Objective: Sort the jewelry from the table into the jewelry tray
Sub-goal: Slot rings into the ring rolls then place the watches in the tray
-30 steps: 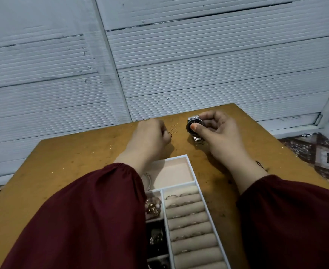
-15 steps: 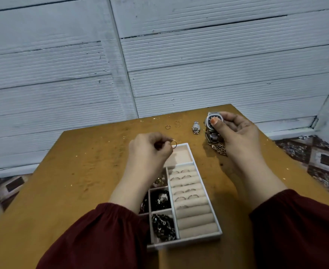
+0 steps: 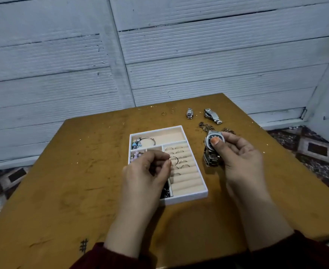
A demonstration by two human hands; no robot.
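A white jewelry tray with beige lining lies in the middle of the brown table. My left hand pinches a thin gold ring over the tray's ring rolls, where several rings sit in the slots. My right hand grips a silver watch with a dark dial just right of the tray, thumb on its face. A bangle with blue charms lies in the tray's top compartment.
Far on the table lie a small silver watch, a larger silver watch, two loose gold rings and a bronze chain. White corrugated panels rise behind the table. Patterned floor shows at both sides.
Both hands have drawn back toward me. The left hand carried the ring from the tray's far end to over the ring rolls. The right hand moved the watch nearer, beside the tray.
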